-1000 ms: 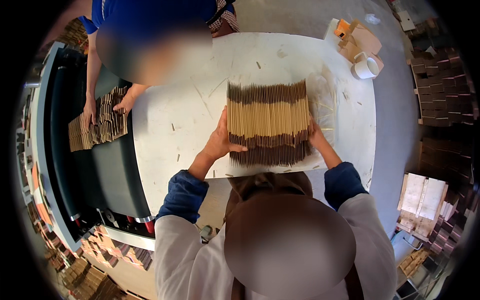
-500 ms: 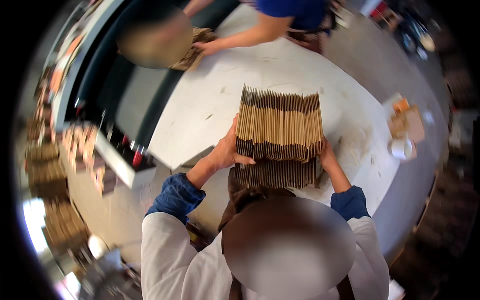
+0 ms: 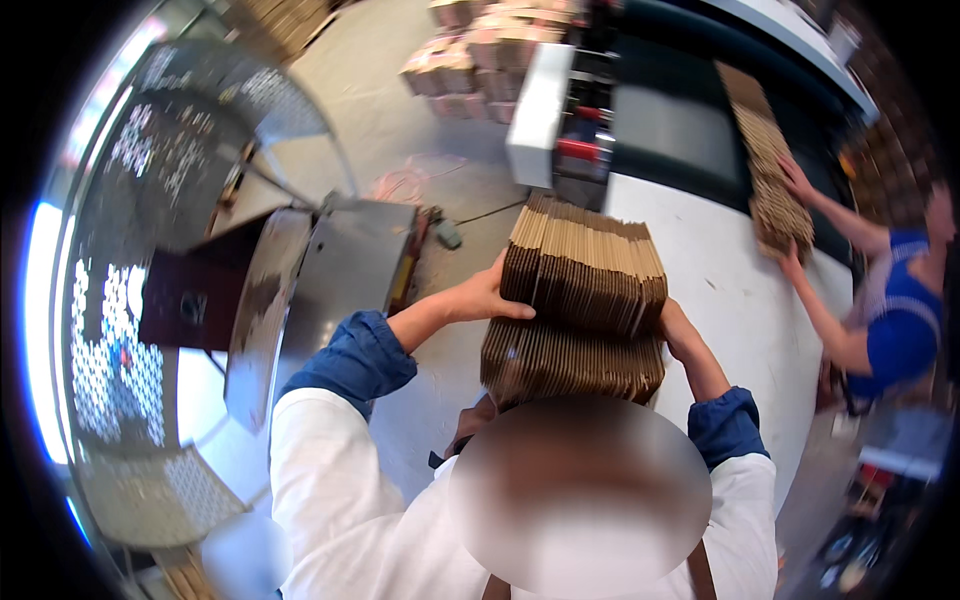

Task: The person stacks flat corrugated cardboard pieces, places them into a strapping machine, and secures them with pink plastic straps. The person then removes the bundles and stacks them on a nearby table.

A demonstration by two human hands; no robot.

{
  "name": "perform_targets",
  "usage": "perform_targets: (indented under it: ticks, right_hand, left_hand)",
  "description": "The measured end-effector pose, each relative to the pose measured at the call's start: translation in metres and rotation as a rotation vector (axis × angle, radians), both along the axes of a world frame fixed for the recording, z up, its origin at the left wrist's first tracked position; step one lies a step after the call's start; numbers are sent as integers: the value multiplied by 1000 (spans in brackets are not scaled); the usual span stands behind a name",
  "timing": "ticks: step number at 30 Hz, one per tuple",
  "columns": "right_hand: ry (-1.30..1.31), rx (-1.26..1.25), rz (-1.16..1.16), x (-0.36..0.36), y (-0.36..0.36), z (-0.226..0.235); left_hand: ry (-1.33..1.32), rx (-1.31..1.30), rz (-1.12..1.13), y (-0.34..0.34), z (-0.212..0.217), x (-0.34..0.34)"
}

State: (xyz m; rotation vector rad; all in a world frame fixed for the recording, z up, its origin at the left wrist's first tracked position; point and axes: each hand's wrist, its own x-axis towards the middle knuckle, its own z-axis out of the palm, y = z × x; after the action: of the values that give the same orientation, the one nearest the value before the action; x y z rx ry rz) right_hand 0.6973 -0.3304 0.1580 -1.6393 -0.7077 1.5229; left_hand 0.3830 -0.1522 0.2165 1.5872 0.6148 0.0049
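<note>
Both grips clamping cardboard stack (image 3: 575, 300): left hand (image 3: 487, 298) and right hand (image 3: 677, 332) pressing its opposite sides, beside white worktop (image 3: 735, 300).

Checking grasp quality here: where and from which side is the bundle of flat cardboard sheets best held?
By its two opposite side faces, squeezed inward. The cardboard bundle is loose sheets on edge, so only side pressure keeps them together. That is the hold shown: left hand flat on the left face, right hand on the right.
</note>
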Motion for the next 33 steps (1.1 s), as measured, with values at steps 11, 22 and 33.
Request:
perform_targets:
  ticks: [11,22,33]
  right_hand:
    - [-230,38,802,-258,306,-34]
    - [-441,154,1494,-431,477,-121]
    - [-399,-366,1651,-494,505,-83]
  left_hand:
    - [102,-490,724,46,-31,-314]
    - [137,-922,1084,67,-103,-434]
    - [236,-918,1247,77,-130,-441]
